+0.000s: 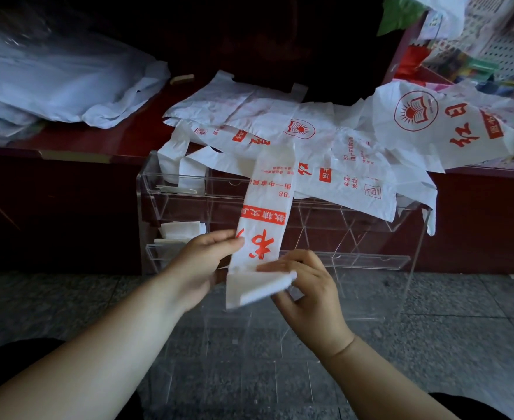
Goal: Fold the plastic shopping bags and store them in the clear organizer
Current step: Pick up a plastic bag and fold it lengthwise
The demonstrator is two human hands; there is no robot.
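Left hand (pixel 202 262) pinches the left edge of a long bag strip (pixel 264 213), white with red print; right hand (pixel 307 286) grips its folded triangular end (pixel 258 289) at the strip's 6 o'clock. Strip runs toward 12 o'clock in front of the clear organizer (pixel 310 237), which holds folded white bags (pixel 183 230) in its left compartments. Loose bags (pixel 325 140) sprawl on the red counter (pixel 83 137) at 12 to 2 o'clock, overhanging the organizer top.

Small shop: dark red counter (pixel 67 140), pegboard display (pixel 504 53) with hanging goods, printed bags (pixel 425 128) heaped.
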